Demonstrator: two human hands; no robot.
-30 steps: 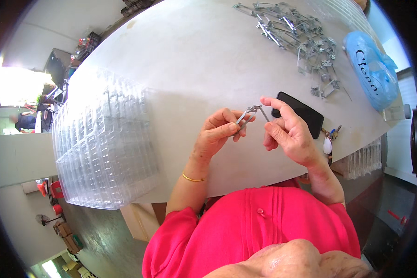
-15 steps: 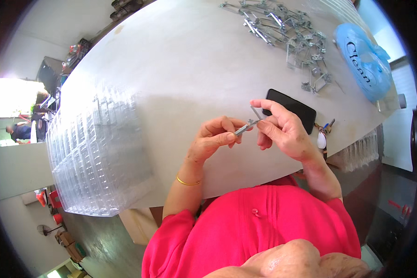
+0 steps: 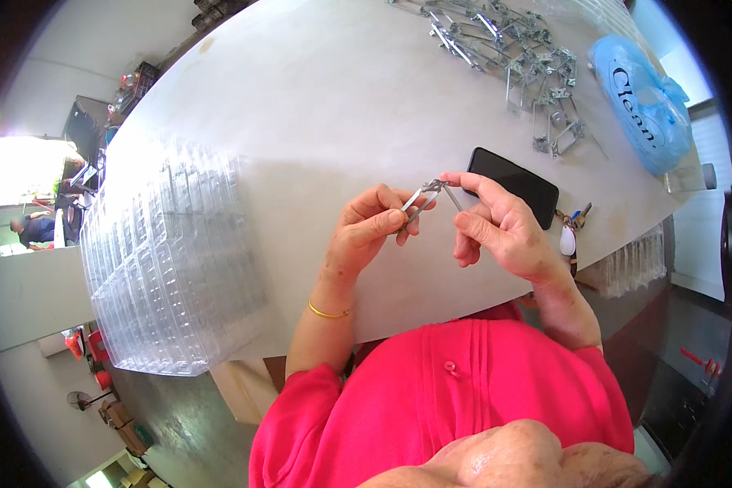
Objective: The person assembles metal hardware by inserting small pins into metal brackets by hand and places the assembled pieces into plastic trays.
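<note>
My left hand (image 3: 372, 230) pinches the lower end of a small metal clip (image 3: 424, 198) made of thin silvery bars. My right hand (image 3: 498, 224) holds the clip's upper end between thumb and forefinger. Both hands hover just above the white table (image 3: 317, 122), close to its near edge. A gold bangle sits on my left wrist.
A black phone (image 3: 514, 185) lies flat just beyond my right hand, with keys (image 3: 570, 230) beside it at the table edge. A heap of several metal clips (image 3: 512, 49) lies at the far right, next to a blue plastic bag (image 3: 641, 102). Stacked clear plastic trays (image 3: 171, 268) fill the left.
Both hands stayed together on the clip, shifting slightly toward me and turning it; the fingers have re-gripped its ends.
</note>
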